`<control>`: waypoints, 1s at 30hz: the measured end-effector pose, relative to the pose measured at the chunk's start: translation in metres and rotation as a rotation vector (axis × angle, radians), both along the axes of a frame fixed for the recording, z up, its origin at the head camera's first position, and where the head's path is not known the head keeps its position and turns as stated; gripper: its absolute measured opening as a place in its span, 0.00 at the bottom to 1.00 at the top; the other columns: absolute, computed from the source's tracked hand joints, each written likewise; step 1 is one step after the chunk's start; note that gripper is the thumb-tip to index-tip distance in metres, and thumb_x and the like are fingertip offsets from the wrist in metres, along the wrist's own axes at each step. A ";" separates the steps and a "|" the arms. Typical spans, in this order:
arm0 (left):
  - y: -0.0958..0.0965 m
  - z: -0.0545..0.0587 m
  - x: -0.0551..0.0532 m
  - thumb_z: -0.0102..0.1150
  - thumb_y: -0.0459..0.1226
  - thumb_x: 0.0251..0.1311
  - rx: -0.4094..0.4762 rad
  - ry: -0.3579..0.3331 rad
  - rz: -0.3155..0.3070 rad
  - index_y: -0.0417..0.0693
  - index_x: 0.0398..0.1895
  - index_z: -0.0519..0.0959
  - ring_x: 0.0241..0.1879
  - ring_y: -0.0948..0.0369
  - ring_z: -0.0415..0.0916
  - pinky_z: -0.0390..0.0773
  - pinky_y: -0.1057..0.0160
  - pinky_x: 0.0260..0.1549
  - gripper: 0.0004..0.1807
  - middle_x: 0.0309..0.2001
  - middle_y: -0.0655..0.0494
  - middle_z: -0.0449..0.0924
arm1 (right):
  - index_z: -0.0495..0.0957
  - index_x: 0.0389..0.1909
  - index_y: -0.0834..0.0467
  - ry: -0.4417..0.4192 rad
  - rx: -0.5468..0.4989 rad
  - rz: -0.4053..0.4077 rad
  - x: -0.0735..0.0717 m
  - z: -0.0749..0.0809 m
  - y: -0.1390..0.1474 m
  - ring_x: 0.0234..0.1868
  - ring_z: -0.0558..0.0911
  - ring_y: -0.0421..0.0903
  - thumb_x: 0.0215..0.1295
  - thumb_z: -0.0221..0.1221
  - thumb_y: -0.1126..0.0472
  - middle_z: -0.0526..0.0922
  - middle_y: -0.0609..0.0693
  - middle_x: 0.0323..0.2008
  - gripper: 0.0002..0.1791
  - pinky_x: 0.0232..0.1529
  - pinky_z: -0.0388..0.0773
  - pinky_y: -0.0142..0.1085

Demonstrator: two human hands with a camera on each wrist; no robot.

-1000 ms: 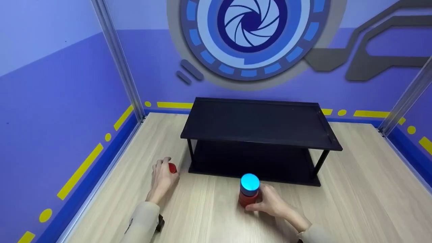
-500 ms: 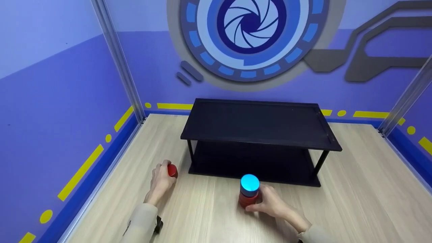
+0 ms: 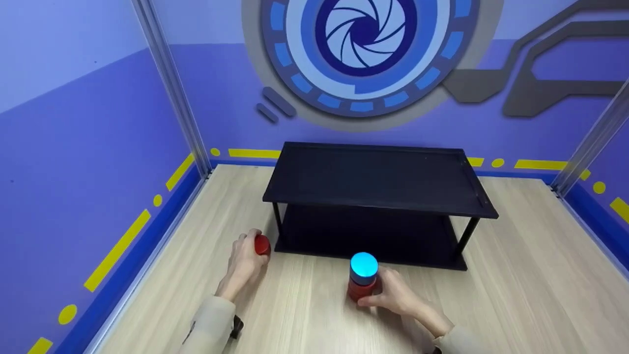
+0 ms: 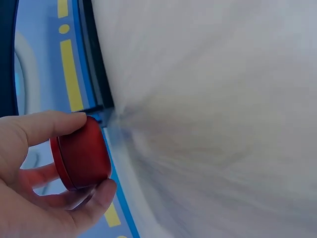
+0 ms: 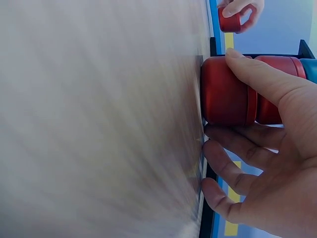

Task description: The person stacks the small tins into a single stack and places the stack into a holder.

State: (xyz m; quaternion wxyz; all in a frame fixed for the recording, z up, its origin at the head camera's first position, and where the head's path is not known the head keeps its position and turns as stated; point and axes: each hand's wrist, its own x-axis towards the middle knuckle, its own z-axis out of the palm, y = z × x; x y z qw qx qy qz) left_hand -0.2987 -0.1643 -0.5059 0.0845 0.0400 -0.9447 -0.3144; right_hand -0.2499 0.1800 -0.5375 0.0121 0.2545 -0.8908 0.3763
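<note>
My left hand [image 3: 244, 258] grips a small round red tin [image 3: 262, 245] to the left of the black shelf. In the left wrist view, the thumb and fingers curl round this red tin [image 4: 84, 156]. My right hand [image 3: 399, 293] holds the base of an upright stack in front of the shelf. The right wrist view shows a lower red tin [image 5: 223, 94], a second red tin [image 5: 283, 64] above it and a blue tin [image 5: 311, 70] above that. Thumb and fingers lie round the lower red tin, which rests on the table.
A two-level black shelf [image 3: 373, 177] stands behind the hands, its thin posts at the front corners. Patterned blue walls [image 3: 98, 162] with metal corner posts border the wooden table [image 3: 530, 275].
The left hand with its red tin first shifts slightly left and toward me, then moves right, closer to the shelf's front left corner. The right hand and the stack stay in place.
</note>
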 end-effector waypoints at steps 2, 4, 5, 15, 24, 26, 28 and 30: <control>0.003 0.003 0.001 0.68 0.31 0.35 -0.001 0.028 -0.014 0.49 0.52 0.71 0.46 0.47 0.69 0.74 0.50 0.36 0.33 0.43 0.45 0.72 | 0.73 0.48 0.57 -0.005 0.000 -0.004 0.000 0.000 0.000 0.46 0.78 0.45 0.37 0.71 0.49 0.80 0.47 0.43 0.34 0.49 0.72 0.44; 0.006 0.005 0.002 0.68 0.32 0.34 -0.006 0.060 -0.025 0.49 0.50 0.71 0.44 0.47 0.70 0.74 0.51 0.35 0.32 0.42 0.45 0.73 | 0.73 0.48 0.57 -0.014 -0.003 -0.007 0.000 0.000 0.000 0.46 0.78 0.45 0.37 0.71 0.50 0.80 0.47 0.43 0.34 0.49 0.72 0.44; 0.008 0.006 0.003 0.68 0.32 0.34 -0.007 0.072 -0.030 0.49 0.50 0.71 0.44 0.48 0.70 0.74 0.51 0.35 0.32 0.41 0.46 0.73 | 0.72 0.48 0.57 -0.012 -0.003 -0.005 0.000 0.000 0.000 0.46 0.78 0.46 0.37 0.71 0.50 0.80 0.48 0.43 0.34 0.49 0.72 0.44; 0.022 0.017 0.009 0.67 0.32 0.33 -0.005 0.095 -0.060 0.50 0.51 0.71 0.44 0.49 0.69 0.73 0.52 0.36 0.33 0.43 0.46 0.72 | 0.72 0.48 0.58 -0.012 -0.014 0.003 0.000 0.001 0.000 0.46 0.78 0.46 0.37 0.70 0.49 0.80 0.49 0.43 0.34 0.49 0.72 0.43; 0.033 0.024 0.015 0.67 0.31 0.33 -0.013 0.134 -0.089 0.49 0.51 0.72 0.45 0.49 0.69 0.74 0.52 0.37 0.33 0.42 0.47 0.72 | 0.73 0.47 0.57 0.001 -0.011 0.000 0.002 0.000 0.000 0.45 0.78 0.45 0.37 0.70 0.48 0.80 0.46 0.42 0.33 0.48 0.72 0.42; 0.036 0.026 0.016 0.68 0.31 0.33 -0.013 0.145 -0.099 0.50 0.51 0.72 0.46 0.50 0.69 0.74 0.53 0.38 0.34 0.43 0.48 0.73 | 0.73 0.48 0.57 0.003 -0.013 0.002 0.001 0.000 0.001 0.46 0.78 0.45 0.37 0.70 0.48 0.80 0.46 0.42 0.34 0.49 0.72 0.43; 0.039 0.027 0.018 0.68 0.30 0.32 -0.015 0.164 -0.113 0.50 0.51 0.72 0.46 0.49 0.69 0.74 0.52 0.38 0.34 0.44 0.48 0.73 | 0.72 0.48 0.57 -0.001 -0.014 0.003 0.001 0.000 0.001 0.46 0.77 0.45 0.38 0.70 0.49 0.80 0.45 0.43 0.34 0.49 0.72 0.43; 0.041 0.029 0.019 0.69 0.30 0.32 -0.016 0.175 -0.124 0.50 0.52 0.72 0.47 0.49 0.69 0.74 0.53 0.38 0.34 0.44 0.48 0.73 | 0.72 0.49 0.57 -0.006 -0.011 0.002 0.001 0.001 0.001 0.47 0.77 0.45 0.38 0.70 0.49 0.79 0.46 0.43 0.34 0.50 0.72 0.43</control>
